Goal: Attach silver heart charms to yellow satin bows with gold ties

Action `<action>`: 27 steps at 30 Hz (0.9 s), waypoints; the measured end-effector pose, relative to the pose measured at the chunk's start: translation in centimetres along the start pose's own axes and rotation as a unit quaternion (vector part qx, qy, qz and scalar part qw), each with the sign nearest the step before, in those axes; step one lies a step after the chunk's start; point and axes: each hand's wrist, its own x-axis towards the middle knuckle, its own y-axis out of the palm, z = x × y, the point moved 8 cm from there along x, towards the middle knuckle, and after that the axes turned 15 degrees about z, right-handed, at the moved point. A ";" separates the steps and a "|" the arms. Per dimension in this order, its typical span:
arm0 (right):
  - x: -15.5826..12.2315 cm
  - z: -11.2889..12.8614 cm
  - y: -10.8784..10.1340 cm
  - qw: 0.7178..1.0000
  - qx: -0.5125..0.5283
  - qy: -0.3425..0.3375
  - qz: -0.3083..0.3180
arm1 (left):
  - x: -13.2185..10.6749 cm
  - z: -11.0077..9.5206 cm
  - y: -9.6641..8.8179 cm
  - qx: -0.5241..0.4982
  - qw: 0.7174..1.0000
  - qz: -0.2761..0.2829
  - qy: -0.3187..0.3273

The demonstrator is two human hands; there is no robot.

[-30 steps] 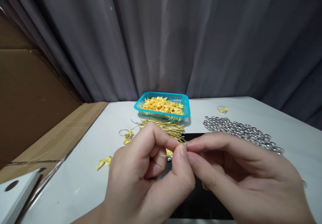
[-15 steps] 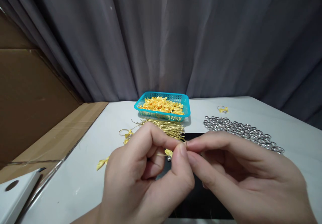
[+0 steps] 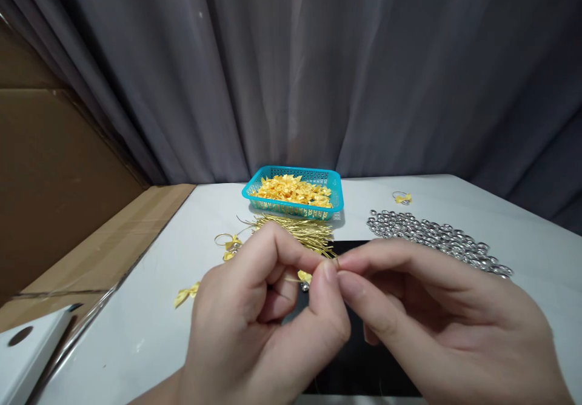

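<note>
My left hand (image 3: 273,332) is closed, its thumb and forefinger pinching a thin gold cord (image 3: 292,280). Fingertip to fingertip with it, my right hand (image 3: 450,314) pinches the same cord, a short bit of which shows between the two pinches. Behind the left thumb a yellow ribbon bow (image 3: 304,276) shows beside the cord, with a small silver bell-like bead (image 3: 305,287) under it; the thumb partly covers both. Most of the cord is hidden by my fingers. Below the hands lies a black mat (image 3: 359,362).
A blue basket (image 3: 339,193) of yellow bows stands at the back, with a bundle of gold cords (image 3: 304,230) before it. Silver beads (image 3: 436,238) spread on the right. Looped bow pieces lie at left (image 3: 231,244) and back right (image 3: 403,199). Cardboard (image 3: 91,241) borders the left.
My right thumb has shifted slightly at the pinch. Both hands otherwise stay in place, holding the cord.
</note>
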 end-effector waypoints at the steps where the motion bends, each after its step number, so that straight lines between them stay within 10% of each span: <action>1: 0.0 0.0 0.0 1.000 0.000 0.000 -0.001 | 0.0 0.0 0.0 -0.001 1.000 0.000 0.002; 27: 0.0 1.2 0.2 1.000 0.011 0.013 0.015 | -0.3 -0.1 0.2 0.000 1.000 -0.025 0.004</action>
